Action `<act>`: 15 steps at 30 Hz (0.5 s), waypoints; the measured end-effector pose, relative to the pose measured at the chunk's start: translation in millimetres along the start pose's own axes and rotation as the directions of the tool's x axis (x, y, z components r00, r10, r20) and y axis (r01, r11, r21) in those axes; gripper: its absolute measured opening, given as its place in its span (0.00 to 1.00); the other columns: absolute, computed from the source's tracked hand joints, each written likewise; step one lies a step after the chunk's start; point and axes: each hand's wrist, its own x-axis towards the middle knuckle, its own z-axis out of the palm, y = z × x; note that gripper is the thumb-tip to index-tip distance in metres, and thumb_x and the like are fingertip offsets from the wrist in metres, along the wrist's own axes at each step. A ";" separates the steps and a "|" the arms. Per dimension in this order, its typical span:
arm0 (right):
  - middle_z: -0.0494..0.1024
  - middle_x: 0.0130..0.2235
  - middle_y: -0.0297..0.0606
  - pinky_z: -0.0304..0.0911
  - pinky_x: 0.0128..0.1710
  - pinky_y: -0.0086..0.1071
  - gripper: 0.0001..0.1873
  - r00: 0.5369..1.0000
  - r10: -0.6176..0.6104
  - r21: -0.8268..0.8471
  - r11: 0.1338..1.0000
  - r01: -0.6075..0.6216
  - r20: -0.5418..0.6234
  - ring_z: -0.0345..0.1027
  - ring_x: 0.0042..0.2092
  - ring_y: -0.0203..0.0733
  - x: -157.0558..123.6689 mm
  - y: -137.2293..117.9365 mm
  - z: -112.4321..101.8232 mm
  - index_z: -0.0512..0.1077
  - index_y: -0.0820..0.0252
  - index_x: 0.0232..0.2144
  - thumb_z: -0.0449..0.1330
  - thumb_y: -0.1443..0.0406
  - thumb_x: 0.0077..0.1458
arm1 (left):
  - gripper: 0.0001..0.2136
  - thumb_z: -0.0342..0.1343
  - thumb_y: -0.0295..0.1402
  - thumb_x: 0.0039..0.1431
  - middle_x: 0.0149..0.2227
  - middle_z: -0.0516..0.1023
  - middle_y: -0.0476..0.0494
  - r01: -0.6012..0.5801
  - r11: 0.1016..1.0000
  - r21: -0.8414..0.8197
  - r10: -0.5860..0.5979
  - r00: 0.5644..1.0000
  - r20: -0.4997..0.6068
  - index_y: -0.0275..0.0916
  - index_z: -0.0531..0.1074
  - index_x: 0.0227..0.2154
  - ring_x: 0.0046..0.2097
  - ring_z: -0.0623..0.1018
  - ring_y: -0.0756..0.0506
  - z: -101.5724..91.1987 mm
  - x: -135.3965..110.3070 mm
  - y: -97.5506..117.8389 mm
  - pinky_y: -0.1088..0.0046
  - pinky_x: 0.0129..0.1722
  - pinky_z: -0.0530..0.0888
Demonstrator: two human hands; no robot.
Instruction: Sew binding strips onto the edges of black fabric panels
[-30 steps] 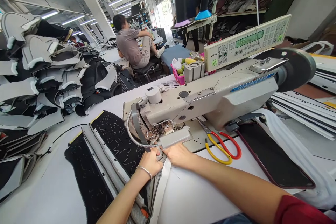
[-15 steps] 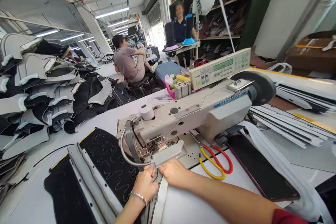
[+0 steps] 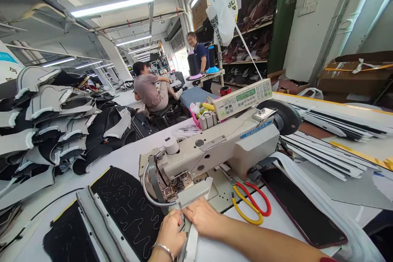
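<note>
A sewing machine (image 3: 215,143) with a beige head stands in front of me. My left hand (image 3: 170,231), a bracelet at its wrist, is closed with curled fingers on the edge of a narrow grey fabric piece (image 3: 183,242) just before the needle area. Beside it my right hand (image 3: 204,217) is closed on the same piece, its fingertips partly hidden under the machine's grey front guard (image 3: 193,194). A white strip (image 3: 192,242) runs down from between the hands. To the left, a black panel (image 3: 127,208) with wavy light stitching lies under a grey-and-white trim piece (image 3: 101,225).
Scissors (image 3: 250,202) with red and yellow handles lie right of the hands, near a dark phone (image 3: 302,204). Cut pieces (image 3: 46,118) are heaped at left; white strips (image 3: 325,151) lie at right. Two people, one seated (image 3: 150,88) and one standing (image 3: 201,55), are beyond the table.
My view has tilted upward, so the machine and hands appear lower. Both hands stay at the needle area on the fabric piece. The standing person has turned sideways.
</note>
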 end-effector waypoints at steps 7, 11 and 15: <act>0.69 0.36 0.40 0.47 0.42 0.40 0.10 0.997 -0.044 -0.072 0.997 0.039 -0.066 0.57 0.42 0.43 -2.9 1.7 2.0 0.64 0.62 0.39 0.47 0.66 0.57 | 0.10 0.47 0.20 0.32 0.32 0.70 0.48 0.008 0.998 0.062 -0.009 1.000 0.004 0.40 0.54 0.18 0.37 0.70 0.49 0.2 -0.7 2.9 0.78 0.38 0.64; 0.68 0.39 0.41 0.48 0.43 0.42 0.12 0.992 -0.051 -0.121 0.992 0.037 -0.117 0.56 0.43 0.44 -5.0 -1.0 -5.7 0.64 0.62 0.39 0.47 0.60 0.58 | 0.08 0.48 0.21 0.36 0.33 0.69 0.47 0.000 0.997 0.075 -0.002 1.000 0.016 0.40 0.57 0.20 0.38 0.70 0.49 -3.8 -4.1 7.3 0.77 0.39 0.64; 0.66 0.43 0.44 0.49 0.42 0.43 0.15 0.982 0.013 -0.195 0.980 -0.050 -0.187 0.54 0.45 0.48 -8.1 -6.2 -20.7 0.65 0.59 0.38 0.50 0.55 0.55 | 0.06 0.49 0.23 0.39 0.37 0.70 0.44 -0.003 0.997 0.074 0.000 0.999 0.040 0.38 0.61 0.24 0.41 0.70 0.47 -10.9 -8.8 14.0 0.75 0.43 0.64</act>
